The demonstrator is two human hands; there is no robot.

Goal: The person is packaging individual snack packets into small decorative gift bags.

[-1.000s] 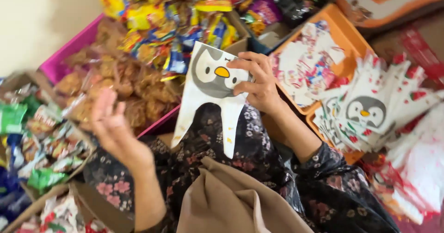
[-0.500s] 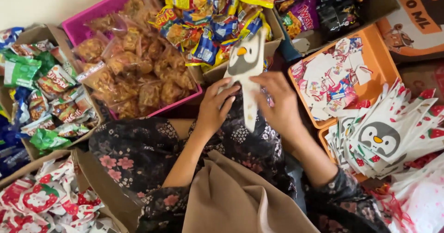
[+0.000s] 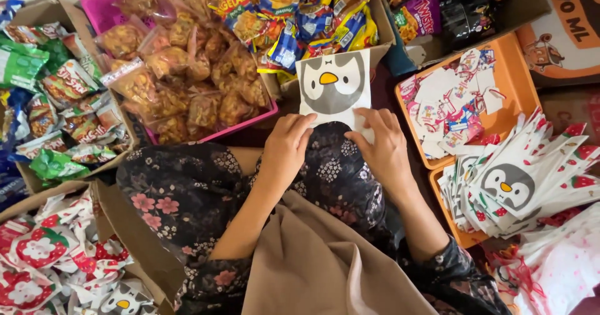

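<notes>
A white paper bag printed with a grey penguin face [image 3: 333, 87] lies flat on my lap, its top end pointing away from me. My left hand [image 3: 287, 146] pinches its lower left edge. On the lower right edge my right hand [image 3: 382, 146] does the same, fingers over the paper. Both hands rest on my dark floral-patterned clothing [image 3: 187, 202].
A pink basket of clear-wrapped fried snacks [image 3: 181, 71] sits ahead left, with colourful snack packets [image 3: 300, 21] behind the bag. An orange tray of small stickers [image 3: 462, 102] and a stack of penguin bags [image 3: 519, 184] lie right. Cardboard boxes of packets [image 3: 50, 96] stand left.
The penguin bag went from hanging edge-on in my right hand to lying flat and face-up. My left hand came in from the left and took hold of its lower edge.
</notes>
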